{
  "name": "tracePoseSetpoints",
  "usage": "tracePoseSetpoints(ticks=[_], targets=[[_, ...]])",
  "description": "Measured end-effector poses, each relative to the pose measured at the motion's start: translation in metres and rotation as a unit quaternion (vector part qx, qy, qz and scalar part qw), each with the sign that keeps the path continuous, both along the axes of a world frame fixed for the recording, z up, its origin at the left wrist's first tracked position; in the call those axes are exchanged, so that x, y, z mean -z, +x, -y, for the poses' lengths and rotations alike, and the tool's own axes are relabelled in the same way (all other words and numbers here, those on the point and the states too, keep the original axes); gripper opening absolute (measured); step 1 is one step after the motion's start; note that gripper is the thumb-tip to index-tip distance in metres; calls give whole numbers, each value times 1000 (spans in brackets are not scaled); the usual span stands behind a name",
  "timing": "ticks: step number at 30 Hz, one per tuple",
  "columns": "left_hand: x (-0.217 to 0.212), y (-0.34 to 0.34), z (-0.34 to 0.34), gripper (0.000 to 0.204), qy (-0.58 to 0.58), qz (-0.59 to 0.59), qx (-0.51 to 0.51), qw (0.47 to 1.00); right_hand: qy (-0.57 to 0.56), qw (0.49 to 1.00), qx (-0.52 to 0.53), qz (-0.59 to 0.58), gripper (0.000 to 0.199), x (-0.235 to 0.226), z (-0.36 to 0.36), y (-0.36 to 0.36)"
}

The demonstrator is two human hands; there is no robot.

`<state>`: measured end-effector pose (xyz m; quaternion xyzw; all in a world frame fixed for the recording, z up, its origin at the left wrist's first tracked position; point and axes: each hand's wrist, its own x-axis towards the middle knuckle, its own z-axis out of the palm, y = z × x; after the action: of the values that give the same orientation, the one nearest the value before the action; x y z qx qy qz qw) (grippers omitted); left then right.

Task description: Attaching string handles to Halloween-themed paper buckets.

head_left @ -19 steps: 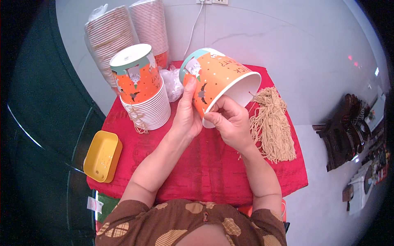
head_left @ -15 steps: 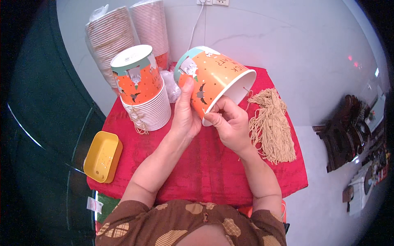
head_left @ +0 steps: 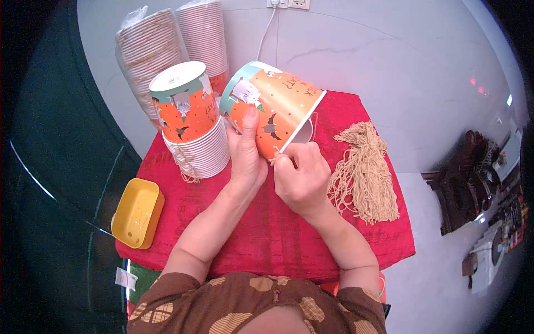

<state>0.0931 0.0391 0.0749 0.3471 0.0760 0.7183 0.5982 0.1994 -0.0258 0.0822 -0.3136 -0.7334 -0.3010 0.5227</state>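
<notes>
An orange paper bucket [head_left: 281,108] with a teal base and bat pictures is tilted on its side in front of me, its white rim toward the right. My left hand [head_left: 247,150] is closed on its lower left side, thumb along the printed wall. At the rim, my right hand [head_left: 302,175] has its fingers curled in a pinch on a thin beige cord by the lower edge; the fingertips are partly hidden. A loop of cord [head_left: 315,127] shows at the bucket's mouth. To the right lies a bundle of beige cords [head_left: 370,178], tied near its far end.
Upside-down nested buckets [head_left: 197,147] stand left on the red tablecloth [head_left: 250,245], cords hanging from their rims. Nearer is a yellow tub [head_left: 156,220] with small bits inside. Plastic-wrapped bucket stacks [head_left: 150,53] lean by the wall. Dark wooden furniture [head_left: 461,183] stands far right.
The bucket has shifted left and turned, so less of its inside shows. My right hand has moved from reaching into the mouth to a curled grip outside the lower rim.
</notes>
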Motion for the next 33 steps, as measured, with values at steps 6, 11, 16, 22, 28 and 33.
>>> tracePoseSetpoints(ticks=[6, 11, 16, 22, 28, 33], targets=[[-4, -2, -3, 49, 22, -16, -58, 998, -51, 997, -39, -39, 18, -2, 2, -1], [-10, -12, -3, 53, 7, 14, 34, 999, -62, 984, -146, -84, 28, -23, 13, 20], [-22, -15, 8, 68, -29, -24, 84, 996, -41, 986, -67, -150, 15, -28, 4, 46], [-15, -13, 5, 68, -63, -25, 82, 994, -365, 874, -166, -273, 12, -26, 6, 47], [-7, -11, 1, 66, -21, -55, 72, 996, -424, 868, -209, -153, 27, -24, 15, 21], [-5, -8, 6, 65, -22, -78, 100, 992, -341, 913, -189, -119, 13, -14, 15, 12]])
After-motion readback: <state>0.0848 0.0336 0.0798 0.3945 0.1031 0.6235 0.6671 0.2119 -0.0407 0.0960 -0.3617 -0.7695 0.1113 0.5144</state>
